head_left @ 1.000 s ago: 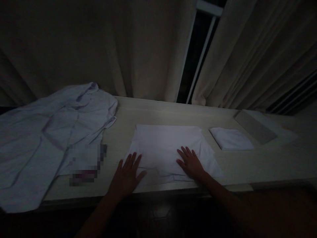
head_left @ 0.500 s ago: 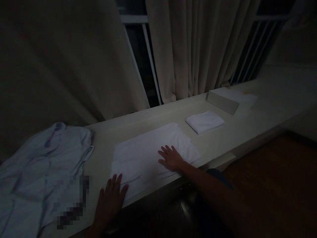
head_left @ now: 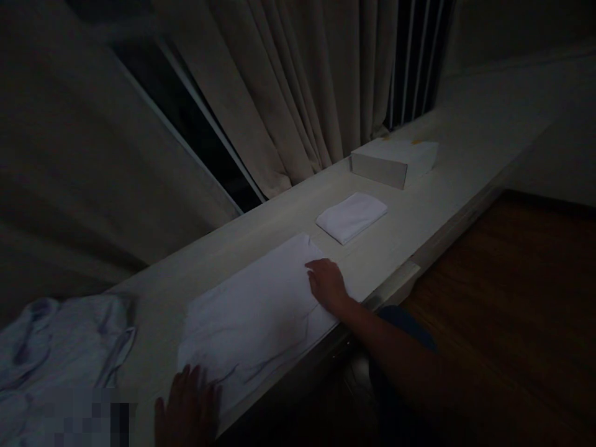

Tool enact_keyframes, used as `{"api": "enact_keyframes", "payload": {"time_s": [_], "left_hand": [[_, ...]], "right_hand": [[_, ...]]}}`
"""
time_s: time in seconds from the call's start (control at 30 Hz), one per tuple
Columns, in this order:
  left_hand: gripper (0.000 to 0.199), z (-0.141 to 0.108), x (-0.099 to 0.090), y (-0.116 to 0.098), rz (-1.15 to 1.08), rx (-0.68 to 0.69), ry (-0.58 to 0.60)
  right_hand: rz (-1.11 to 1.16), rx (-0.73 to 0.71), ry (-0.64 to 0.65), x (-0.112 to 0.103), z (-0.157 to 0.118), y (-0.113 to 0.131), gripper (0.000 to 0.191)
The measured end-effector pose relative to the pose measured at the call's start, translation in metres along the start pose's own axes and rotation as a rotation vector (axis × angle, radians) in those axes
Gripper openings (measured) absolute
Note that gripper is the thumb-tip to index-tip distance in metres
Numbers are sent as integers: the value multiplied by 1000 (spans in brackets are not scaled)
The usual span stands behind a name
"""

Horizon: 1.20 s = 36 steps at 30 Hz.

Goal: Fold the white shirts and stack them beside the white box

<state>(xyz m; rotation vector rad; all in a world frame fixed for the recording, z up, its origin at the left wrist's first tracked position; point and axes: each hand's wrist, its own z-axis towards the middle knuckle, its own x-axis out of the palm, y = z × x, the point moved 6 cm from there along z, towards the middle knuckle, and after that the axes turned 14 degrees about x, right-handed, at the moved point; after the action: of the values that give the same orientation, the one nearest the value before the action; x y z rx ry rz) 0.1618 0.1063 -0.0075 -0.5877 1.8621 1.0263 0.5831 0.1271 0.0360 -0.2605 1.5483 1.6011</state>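
A white garment [head_left: 251, 310], folded into a flat rectangle, lies on the long pale counter in front of me. My left hand [head_left: 189, 400] rests at its near left corner with the fingers stretched out flat and slightly apart. At the right end, my right hand [head_left: 327, 285] has its fingers curled inward over the garment's edge, which they seem to grip; the fingertips are partly hidden. Just beyond lies a smaller folded white cloth [head_left: 352, 217], touched by neither hand.
Farther along the pale counter [head_left: 391, 233] stands a white box [head_left: 379, 171]. A crumpled light-blue shirt [head_left: 69, 347] lies at the left. Beige curtains [head_left: 298, 93] hang behind the counter. A wooden floor [head_left: 503, 298] shows at the right.
My right hand has gone from lying flat to curled at the garment's right edge, and that side now reaches less far right. The view has turned right; my left hand remains at the near left corner.
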Motion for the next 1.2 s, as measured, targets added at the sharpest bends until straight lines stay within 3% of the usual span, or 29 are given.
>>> {"api": "enact_keyframes", "payload": {"time_s": [0.07,0.2,0.3,0.37,0.6,0.77,0.97,1.03,1.2], "left_hand": [[50,24,-30,-25,-54,-60,-205],[54,90,-100,-122,-263,245,-556],[55,124,-129,-183,-306,422,-616],[55,133,-134,-203,-320,443,-613],[55,134,-133,-206,-326,423,-583],[54,132,-139,-206,-338,428,-599],[54,130,-138,-202,-339,413,-619],[55,131,-137,-202,-336,413,-612],[56,132,-136,-200,-350,396,-605]], "right_hand": [[-48,164,-52,-21,21,-31,37],[-76,364,-6,-31,41,-76,35],[-87,365,31,-25,40,-84,34],[-124,337,52,-20,38,-82,34],[-107,338,78,-17,41,-70,22],[183,320,29,-18,37,-53,11],[962,787,157,13,34,-73,15],[1162,866,210,22,33,-73,18],[1207,872,253,27,29,-71,14]]}}
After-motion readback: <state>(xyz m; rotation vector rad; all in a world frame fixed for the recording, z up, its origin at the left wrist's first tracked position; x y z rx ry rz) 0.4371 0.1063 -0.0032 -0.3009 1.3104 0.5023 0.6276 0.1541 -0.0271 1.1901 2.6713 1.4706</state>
